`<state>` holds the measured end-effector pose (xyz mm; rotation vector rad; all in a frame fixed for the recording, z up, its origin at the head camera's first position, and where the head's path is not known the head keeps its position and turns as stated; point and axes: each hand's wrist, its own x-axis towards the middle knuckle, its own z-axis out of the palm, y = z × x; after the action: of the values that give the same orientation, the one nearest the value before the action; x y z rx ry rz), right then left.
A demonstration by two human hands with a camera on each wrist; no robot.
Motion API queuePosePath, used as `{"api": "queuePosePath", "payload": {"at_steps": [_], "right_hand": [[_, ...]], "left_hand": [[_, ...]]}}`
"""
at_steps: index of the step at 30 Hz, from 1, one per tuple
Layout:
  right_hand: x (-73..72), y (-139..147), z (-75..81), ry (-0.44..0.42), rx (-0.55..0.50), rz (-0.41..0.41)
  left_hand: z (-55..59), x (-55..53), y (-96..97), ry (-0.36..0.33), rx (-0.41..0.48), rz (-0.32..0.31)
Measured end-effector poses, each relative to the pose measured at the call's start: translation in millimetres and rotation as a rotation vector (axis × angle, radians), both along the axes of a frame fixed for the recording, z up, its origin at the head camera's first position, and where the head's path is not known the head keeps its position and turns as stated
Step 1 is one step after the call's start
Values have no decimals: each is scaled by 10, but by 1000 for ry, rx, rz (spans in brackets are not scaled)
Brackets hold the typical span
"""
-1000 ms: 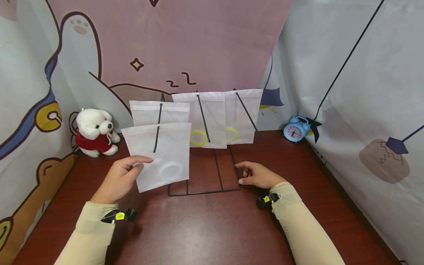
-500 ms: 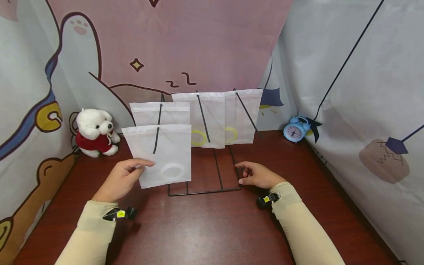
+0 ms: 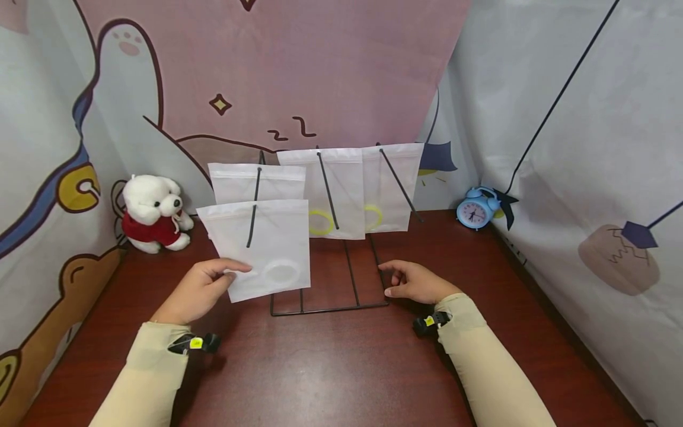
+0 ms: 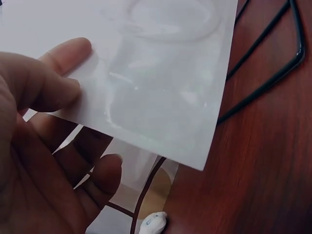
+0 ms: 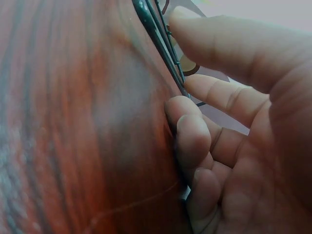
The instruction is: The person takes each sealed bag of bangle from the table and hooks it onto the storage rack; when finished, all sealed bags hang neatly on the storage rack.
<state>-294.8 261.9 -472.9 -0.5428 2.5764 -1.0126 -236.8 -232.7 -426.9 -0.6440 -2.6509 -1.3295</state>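
My left hand (image 3: 194, 293) pinches the lower left edge of a white zip pouch (image 3: 272, 237) between thumb and index finger. A pale ring shape shows through its lower part. The pouch hangs on the left hook (image 3: 251, 230) of a black wire rack (image 3: 331, 309), in front of another white pouch (image 3: 229, 182). In the left wrist view, the thumb (image 4: 53, 92) lies on one face of the pouch's edge. My right hand (image 3: 421, 283), fingers loosely bent, has its thumb and index fingertips at the right rod of the rack's base, near the front corner.
Two more white pouches, a middle one (image 3: 341, 190) and a right one (image 3: 392, 196), hang from the other hooks, yellow ring shapes showing. A plush white dog (image 3: 155, 207) sits back left and a blue alarm clock (image 3: 474, 209) back right on the brown table (image 3: 331, 373).
My left hand has shifted slightly right and down, and the front pouch's lower end has swung a little to the right with it. The right hand has stayed in place.
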Motion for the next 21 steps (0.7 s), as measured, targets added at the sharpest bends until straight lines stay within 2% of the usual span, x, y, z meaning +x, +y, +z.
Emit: {"api": "queuePosePath", "payload": {"at_steps": [9,17,21], "right_hand": [[-11,13,-14,-4,-5,0],[-32,26,-33,-4,-7,4],[-26,21,-23,-5,-8,3]], "left_hand": [[-17,-13,-1,-14,9,32],[-42,-31,-21,-8,-39,30],[-53,-37,-24,-26,-32,22]]}}
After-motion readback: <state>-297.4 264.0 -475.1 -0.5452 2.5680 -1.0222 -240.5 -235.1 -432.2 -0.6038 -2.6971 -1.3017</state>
